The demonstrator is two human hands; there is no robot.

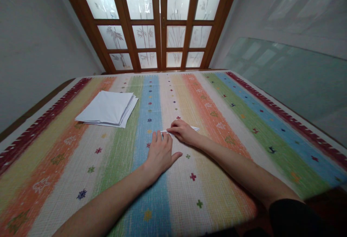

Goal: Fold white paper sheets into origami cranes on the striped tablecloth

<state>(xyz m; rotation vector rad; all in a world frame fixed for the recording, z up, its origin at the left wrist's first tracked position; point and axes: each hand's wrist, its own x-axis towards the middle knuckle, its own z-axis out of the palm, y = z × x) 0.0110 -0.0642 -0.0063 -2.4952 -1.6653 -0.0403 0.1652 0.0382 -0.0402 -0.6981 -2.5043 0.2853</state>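
A narrow folded piece of white paper (195, 128) lies on the striped tablecloth, mostly covered by my hands. My right hand (183, 131) is closed at it, thumb and fingers pinching the paper near its left part, while a pointed end sticks out to the right. Flat beside it, my left hand (161, 152) rests with its fingers stretched forward and the thumb spread to the right. Its fingertips touch the left end of the paper. How the paper is folded under the fingers is hidden.
To the left, a loose stack of white paper sheets (107, 107) lies on the tablecloth (114, 179). Wooden doors with frosted panes (143, 36) stand beyond the far table edge. A pale glass-like panel (292, 81) leans along the right wall.
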